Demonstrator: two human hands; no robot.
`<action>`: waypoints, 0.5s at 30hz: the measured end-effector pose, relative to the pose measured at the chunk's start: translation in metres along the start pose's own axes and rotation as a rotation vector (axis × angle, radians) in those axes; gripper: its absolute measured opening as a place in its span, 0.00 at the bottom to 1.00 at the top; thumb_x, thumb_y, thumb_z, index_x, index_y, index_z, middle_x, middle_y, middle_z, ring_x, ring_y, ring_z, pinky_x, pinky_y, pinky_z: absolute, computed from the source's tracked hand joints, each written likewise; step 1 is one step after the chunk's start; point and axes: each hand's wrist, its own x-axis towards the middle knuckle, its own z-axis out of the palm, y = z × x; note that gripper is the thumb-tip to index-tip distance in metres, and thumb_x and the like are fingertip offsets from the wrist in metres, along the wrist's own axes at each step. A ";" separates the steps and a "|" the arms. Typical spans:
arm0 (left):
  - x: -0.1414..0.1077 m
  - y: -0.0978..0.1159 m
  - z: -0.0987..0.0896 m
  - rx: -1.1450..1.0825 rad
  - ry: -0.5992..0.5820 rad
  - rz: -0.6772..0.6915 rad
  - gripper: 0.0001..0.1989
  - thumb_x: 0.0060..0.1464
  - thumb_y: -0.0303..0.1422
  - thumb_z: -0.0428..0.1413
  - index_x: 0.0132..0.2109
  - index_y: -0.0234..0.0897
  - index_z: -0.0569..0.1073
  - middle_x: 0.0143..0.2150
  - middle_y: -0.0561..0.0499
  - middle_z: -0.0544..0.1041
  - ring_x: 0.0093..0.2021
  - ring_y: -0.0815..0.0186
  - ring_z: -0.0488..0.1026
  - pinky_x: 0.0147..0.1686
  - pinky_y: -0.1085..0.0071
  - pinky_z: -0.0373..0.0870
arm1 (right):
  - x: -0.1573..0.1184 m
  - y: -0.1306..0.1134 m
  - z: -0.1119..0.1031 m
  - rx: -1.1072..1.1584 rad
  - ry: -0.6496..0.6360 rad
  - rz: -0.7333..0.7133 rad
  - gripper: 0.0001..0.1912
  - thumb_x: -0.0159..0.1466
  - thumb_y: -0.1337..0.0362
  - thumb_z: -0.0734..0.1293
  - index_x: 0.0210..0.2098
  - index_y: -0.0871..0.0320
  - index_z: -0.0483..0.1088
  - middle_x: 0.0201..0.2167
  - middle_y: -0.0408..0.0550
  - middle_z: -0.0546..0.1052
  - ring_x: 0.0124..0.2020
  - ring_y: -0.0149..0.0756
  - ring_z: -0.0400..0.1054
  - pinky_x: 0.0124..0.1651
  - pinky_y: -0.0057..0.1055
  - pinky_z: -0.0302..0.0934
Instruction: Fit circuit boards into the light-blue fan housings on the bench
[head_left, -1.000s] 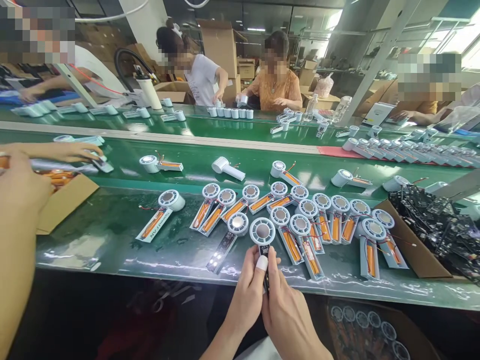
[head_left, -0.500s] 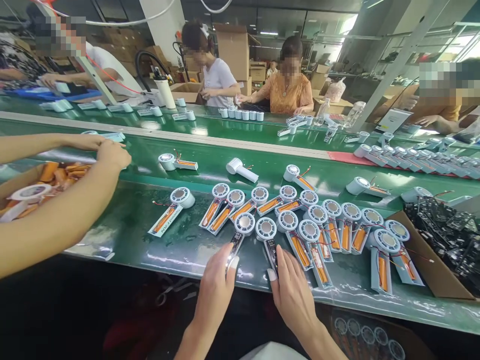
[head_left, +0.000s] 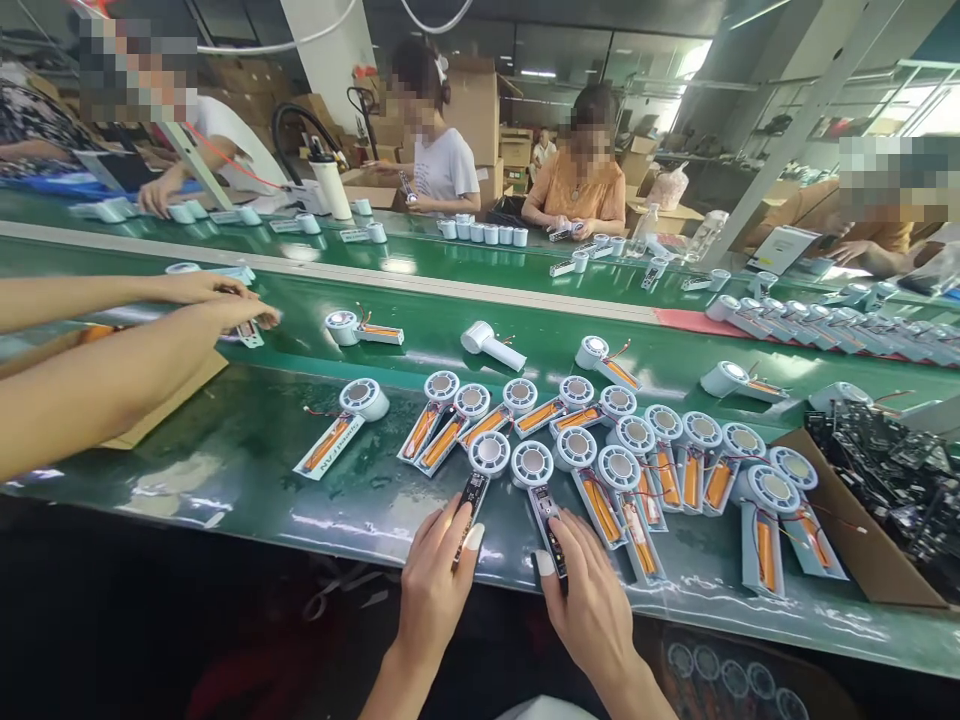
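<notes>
My left hand (head_left: 439,575) is closed round the handle of a handheld fan (head_left: 489,454), whose open handle shows a black circuit board (head_left: 473,490). Another fan (head_left: 532,464), also with a board in its handle, lies in the grip of my right hand (head_left: 592,580). Both round heads rest side by side on the green bench, handles pointing towards me. Just beyond and to the right lie several open fans (head_left: 619,468) with orange batteries and thin wires in their handles. One fan (head_left: 361,398) sits apart on the left.
A carton (head_left: 855,540) heaped with black circuit boards stands at the right. Behind the bench runs a green conveyor (head_left: 420,375) carrying spaced fans. A co-worker's arms (head_left: 150,340) reach in from the left, over a cardboard box (head_left: 169,405). Other people sit across the line.
My hands stay on the two fans; my right fingers have shifted, showing more of its board. The co-worker's arms at left have moved, now with a fan part under the hand.
</notes>
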 end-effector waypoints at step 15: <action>0.020 0.007 -0.011 0.112 -0.153 0.044 0.20 0.66 0.27 0.51 0.63 0.40 0.68 0.50 0.43 0.81 0.47 0.56 0.80 0.46 0.61 0.78 | 0.008 -0.004 0.000 0.041 -0.009 0.008 0.27 0.73 0.65 0.58 0.70 0.55 0.55 0.55 0.54 0.77 0.57 0.51 0.71 0.53 0.50 0.72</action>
